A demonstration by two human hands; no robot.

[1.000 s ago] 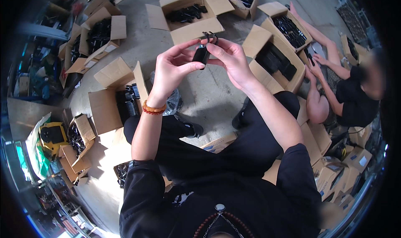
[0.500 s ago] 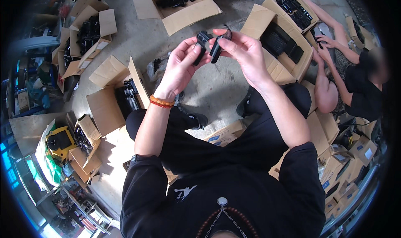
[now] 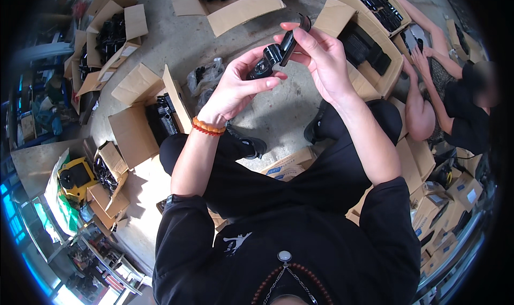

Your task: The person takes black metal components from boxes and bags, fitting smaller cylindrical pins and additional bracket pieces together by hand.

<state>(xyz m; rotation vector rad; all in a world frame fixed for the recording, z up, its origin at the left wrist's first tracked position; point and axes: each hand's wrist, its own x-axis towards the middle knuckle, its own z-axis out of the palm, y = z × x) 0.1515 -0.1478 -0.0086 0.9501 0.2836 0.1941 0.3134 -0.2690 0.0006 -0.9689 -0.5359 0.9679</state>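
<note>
Above the floor in front of me, both hands hold black parts close together. My left hand (image 3: 234, 93) is closed around a glossy black part with a round, ring-like end (image 3: 266, 60); its exact kind does not show. In my right hand (image 3: 331, 64), the fingers pinch a slim black piece with a curved, hook-like tip (image 3: 289, 45). The lower end of that piece meets or nearly meets the ring-like end; I cannot tell whether they touch. Fingers hide parts of both.
Open cartons surround me: one with black springs and parts (image 3: 134, 136) at left, one with black ribbed pieces (image 3: 326, 18) at right, another with black parts (image 3: 246, 17) ahead. A clear plastic bag (image 3: 209, 74) lies on the floor. A co-worker (image 3: 463, 109) sits at right.
My right hand has lifted and turned its slim piece, so the curved tip points up. The left hand has tilted its part, bringing the ring-like end into view.
</note>
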